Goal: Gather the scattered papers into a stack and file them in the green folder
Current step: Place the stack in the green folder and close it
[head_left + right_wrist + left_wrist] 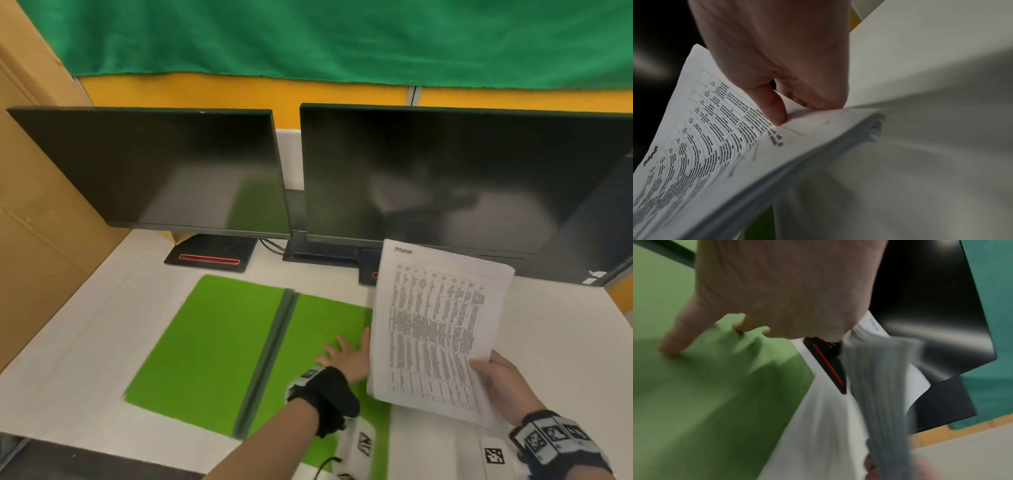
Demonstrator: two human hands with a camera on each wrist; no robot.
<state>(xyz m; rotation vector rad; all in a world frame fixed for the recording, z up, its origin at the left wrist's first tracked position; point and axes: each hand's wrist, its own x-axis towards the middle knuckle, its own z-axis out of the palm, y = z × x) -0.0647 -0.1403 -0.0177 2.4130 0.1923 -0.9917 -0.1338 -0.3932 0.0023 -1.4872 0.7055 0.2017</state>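
On the white desk (548,342) the green folder (212,342) lies open flat, dark spine (270,356) down the middle, in front of two dark monitors (164,171). Left hand (346,359) rests on the folder's right half, fingers straight and spread; fingertips (668,347) touch the green surface in the left wrist view. Right hand (503,383) grips the stack of papers (435,329) at its near right corner, thumb (774,105) on the printed table of the top sheet, other fingers hidden beneath. Stack is held tilted above the desk, its left edge over the folder's right edge, just beside the left hand. Black monitor base with red stripe (210,259) sits behind the folder.
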